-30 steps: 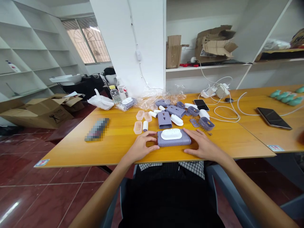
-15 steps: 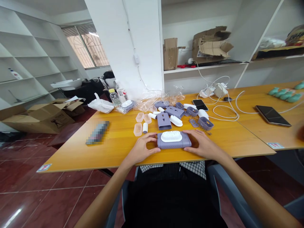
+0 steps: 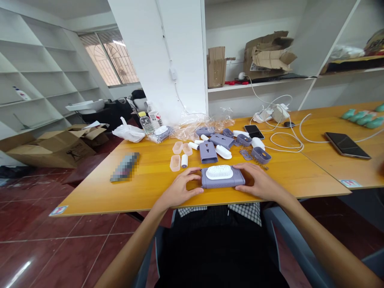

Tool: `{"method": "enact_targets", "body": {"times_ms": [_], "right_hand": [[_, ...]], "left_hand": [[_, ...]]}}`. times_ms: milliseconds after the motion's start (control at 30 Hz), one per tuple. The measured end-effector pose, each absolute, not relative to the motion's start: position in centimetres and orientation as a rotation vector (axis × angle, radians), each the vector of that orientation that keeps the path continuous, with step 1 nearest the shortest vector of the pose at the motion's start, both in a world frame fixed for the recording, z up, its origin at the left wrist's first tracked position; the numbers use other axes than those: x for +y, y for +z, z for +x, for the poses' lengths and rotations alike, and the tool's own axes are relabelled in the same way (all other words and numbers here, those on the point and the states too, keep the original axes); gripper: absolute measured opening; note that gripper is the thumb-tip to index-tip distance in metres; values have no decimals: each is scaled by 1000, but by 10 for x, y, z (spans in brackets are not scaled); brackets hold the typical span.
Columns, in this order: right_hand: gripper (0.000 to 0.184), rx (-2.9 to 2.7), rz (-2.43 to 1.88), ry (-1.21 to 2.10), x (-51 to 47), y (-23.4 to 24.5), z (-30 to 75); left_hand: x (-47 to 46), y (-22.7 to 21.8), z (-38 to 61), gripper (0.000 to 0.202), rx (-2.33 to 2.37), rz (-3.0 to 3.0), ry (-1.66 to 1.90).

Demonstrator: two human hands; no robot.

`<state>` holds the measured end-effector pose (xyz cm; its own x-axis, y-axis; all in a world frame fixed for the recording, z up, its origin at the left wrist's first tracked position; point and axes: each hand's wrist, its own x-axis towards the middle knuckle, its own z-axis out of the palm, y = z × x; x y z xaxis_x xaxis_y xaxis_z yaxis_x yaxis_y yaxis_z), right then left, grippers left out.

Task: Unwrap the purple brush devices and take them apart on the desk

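Note:
A grey-purple plastic case [image 3: 223, 183] lies on the table in front of me, a white oval bristle brush [image 3: 219, 172] on its top. My right hand [image 3: 255, 182] grips the case's right end, thumb at the front and fingers behind. At the left end, my left hand [image 3: 180, 190] is curved with thumb and fingers apart, the tips close beside the case; whether they touch it I cannot tell. Just behind stand a similar purple case [image 3: 208, 153] with a keyhole-shaped slot and a white oval brush piece [image 3: 223, 152].
Clear pinkish cups [image 3: 175, 163], a white roller [image 3: 184, 161], purple trays [image 3: 261, 155] and small loose parts lie behind the case. A phone [image 3: 254, 132], cables [image 3: 288, 149] and a tablet [image 3: 347, 145] are to the right. A blurred-out flat object [image 3: 124, 167] lies left.
The case with the brush has shifted slightly right with my right hand. A small gap has opened between it and my left fingers. The view has moved a little.

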<state>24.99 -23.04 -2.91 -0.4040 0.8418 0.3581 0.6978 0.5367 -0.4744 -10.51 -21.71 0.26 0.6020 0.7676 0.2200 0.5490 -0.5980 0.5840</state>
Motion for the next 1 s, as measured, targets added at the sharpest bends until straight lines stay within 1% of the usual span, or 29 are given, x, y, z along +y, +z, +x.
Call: {"method": "enact_targets", "body": {"times_ms": [67, 167, 233, 400, 533, 700, 867, 933, 1000], "right_hand": [[58, -2207, -1247, 336, -230, -30, 251], [59, -2177, -1259, 331, -229, -32, 251], [59, -2163, -1259, 336, -229, -32, 252], [58, -2201, -1227, 335, -230, -29, 251], [55, -2234, -1218, 329, -232, -26, 247], [57, -2228, -1188, 382, -233, -24, 244], [63, -2210, -1150, 455, -232, -25, 248], [66, -2212, -1139, 482, -231, -25, 250], [63, -2221, -1130, 491, -231, -25, 250]], "left_hand": [[-219, 0, -103, 34, 1118, 2417, 627], [-222, -2, -101, 46, 1203, 2517, 601], [-223, -2, -100, 48, 1197, 2560, 581], [-225, 7, -100, 42, 1084, 2579, 504], [-222, 9, -100, 39, 1024, 2470, 531], [-215, 5, -101, 31, 985, 2357, 619], [-216, 4, -101, 24, 1001, 2345, 617], [-217, 5, -101, 23, 1007, 2335, 610], [-218, 7, -101, 24, 999, 2320, 606]]}}
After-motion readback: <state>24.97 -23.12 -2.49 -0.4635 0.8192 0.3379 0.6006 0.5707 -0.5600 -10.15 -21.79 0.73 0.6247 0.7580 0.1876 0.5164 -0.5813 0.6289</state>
